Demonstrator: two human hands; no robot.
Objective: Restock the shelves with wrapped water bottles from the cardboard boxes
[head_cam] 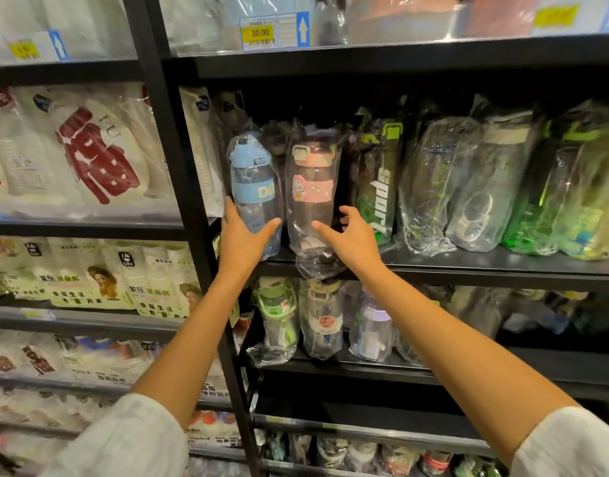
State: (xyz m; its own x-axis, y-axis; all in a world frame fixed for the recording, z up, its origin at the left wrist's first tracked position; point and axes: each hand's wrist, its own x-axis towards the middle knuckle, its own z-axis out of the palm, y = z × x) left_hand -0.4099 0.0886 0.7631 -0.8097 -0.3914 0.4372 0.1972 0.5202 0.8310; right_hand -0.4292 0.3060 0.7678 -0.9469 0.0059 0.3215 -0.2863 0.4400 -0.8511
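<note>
left hand [242, 241] is spread, fingers straight, palm against the lower side of the plastic-wrapped clear bottle with blue lid and blue band [253, 187], likely steadying it upright. right hand [353, 235] is spread too, fingers loosely bent near the base of the wrapped clear bottle with pink lid and pink cartoon band [311, 194]; touching or just off it, can't tell. both bottles stand side by side at the left end of the black metal shelf [468, 266]. pink one's wrap tail hangs over the edge, so it probably needs pushing back. more wrapped bottles to the right and below. stacked cups in bags [89, 149] fill the left bay. yellow price tag [260, 32] above. no cardboard boxes in view.
</note>
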